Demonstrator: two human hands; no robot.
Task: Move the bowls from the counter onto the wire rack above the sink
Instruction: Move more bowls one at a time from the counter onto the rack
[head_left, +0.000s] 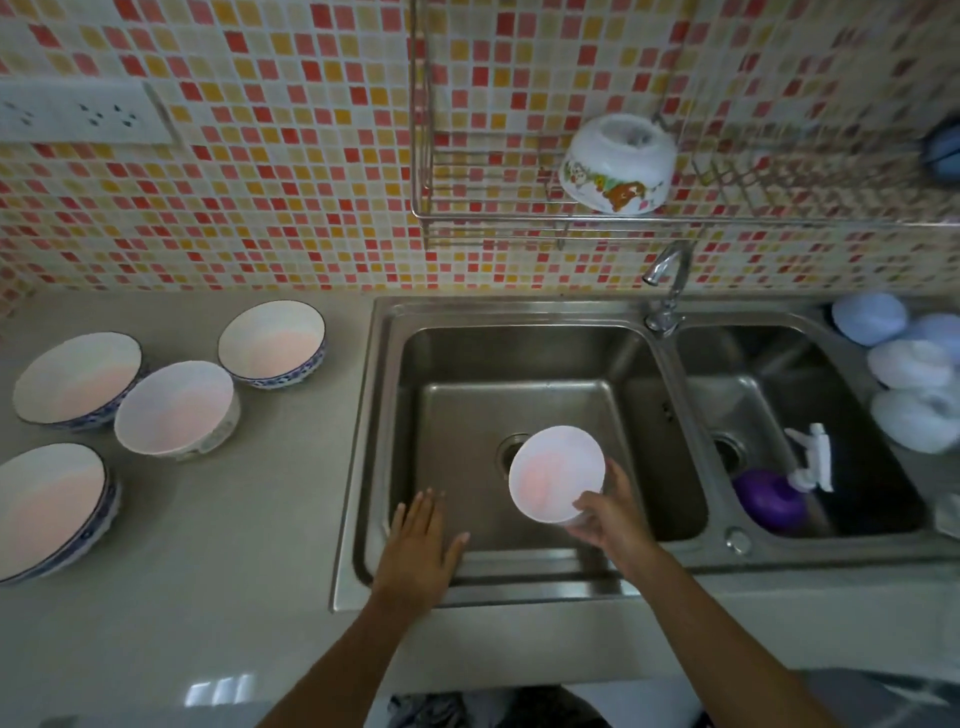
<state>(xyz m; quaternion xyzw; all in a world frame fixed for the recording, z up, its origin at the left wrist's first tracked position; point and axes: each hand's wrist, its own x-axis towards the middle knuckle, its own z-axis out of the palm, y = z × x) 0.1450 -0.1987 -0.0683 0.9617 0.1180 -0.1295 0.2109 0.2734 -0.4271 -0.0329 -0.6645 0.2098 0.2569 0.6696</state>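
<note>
While your right hand (605, 512) holds a small white round bowl (557, 473) over the left basin of the steel double sink (524, 312), its grip pinches the bowl's near rim, thumb inside and fingers underneath. Your left hand (418, 551) hovers flat over the sink's front edge, fingers spread and holding nothing. Four white bowls with blue patterned rims (272, 343) stand upright on the grey worktop (208, 597) to the left, well apart from the sink. On the wire rack (519, 213) mounted against the mosaic tiles, one white bowl with cartoon pictures (618, 166) sits upside down and tilted. A purple bottle with a white sprayer (774, 499) lies in the right basin.
</note>
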